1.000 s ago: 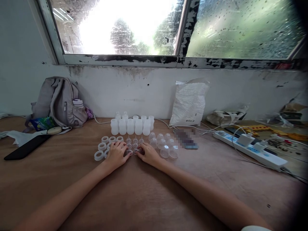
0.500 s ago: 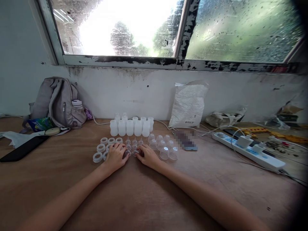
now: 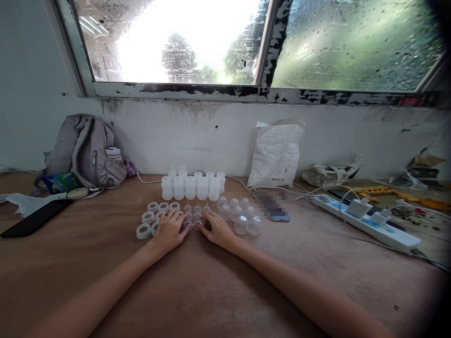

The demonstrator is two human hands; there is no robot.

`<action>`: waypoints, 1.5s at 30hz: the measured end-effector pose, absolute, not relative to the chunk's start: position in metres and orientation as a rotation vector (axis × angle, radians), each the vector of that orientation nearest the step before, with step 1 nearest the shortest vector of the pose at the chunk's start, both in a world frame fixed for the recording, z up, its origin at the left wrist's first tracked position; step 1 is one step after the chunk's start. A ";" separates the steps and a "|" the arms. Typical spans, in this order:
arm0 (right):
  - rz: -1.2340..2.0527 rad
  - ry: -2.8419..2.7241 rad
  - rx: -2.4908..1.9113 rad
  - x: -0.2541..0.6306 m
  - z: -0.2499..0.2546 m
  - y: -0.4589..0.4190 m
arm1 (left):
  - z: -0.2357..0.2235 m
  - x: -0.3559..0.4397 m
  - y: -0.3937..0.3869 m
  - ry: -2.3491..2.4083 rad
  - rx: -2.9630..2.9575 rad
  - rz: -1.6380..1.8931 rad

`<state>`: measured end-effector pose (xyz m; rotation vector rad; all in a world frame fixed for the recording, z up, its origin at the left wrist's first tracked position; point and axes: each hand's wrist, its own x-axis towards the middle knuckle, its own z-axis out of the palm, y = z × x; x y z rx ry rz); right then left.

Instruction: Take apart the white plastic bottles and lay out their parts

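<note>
Rings (image 3: 152, 229) partly hidden (behind left hand (image 3: 170, 227))

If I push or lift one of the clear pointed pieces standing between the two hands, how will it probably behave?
The clear pointed piece should resist tipping, since its base is wide and its tip narrow. It is probably light, being small and see-through. Knocked over, it may roll, because the base looks round. Whether it is soft, I cannot tell.
</note>
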<state>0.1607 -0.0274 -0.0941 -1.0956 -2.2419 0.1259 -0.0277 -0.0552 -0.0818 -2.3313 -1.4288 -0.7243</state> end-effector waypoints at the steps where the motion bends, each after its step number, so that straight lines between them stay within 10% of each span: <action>1: 0.146 -2.228 -1.092 0.161 -0.094 -0.028 | -0.080 -0.027 -0.056 -1.427 -2.334 -0.737; 16: 0.193 -2.117 -1.069 0.163 -0.089 -0.031 | 0.040 -0.025 0.079 -1.631 -2.143 -0.387; 35: 0.271 -2.017 -1.003 0.166 -0.086 -0.035 | 0.058 -0.012 0.093 -1.686 -2.056 -0.521; 45: 1.734 -1.298 -0.885 0.180 -0.059 -0.020 | 0.085 -0.010 -0.035 -1.181 -2.489 -1.548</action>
